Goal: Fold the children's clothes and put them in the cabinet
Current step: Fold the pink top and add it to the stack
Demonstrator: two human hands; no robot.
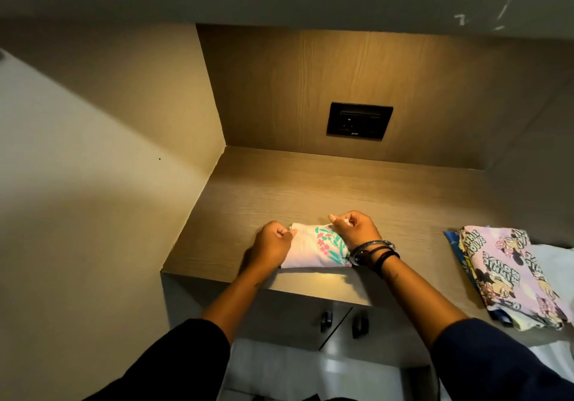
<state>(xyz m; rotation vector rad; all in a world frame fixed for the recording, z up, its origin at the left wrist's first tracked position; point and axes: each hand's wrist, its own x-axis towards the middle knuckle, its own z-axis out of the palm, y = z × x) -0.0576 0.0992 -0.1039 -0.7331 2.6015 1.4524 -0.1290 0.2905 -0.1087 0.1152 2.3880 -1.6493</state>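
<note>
Floral garment (313, 250) in left hand (273, 245), right hand (354, 229), printed stack (509, 273) nearby, socket (358, 120) behind

Near the tabletop's (357, 189) front edge, the left hand (273, 245) and right hand (355, 229) each pinch a far corner of a folded white floral garment (313, 253). A stack of cartoon-print clothes (503, 273) lies toward the right edge.

Black socket plate (359, 120) on wood-grain back panel (279, 90), plain beige wall (77, 183) at left, grey ledge (279, 6) overhead
</note>
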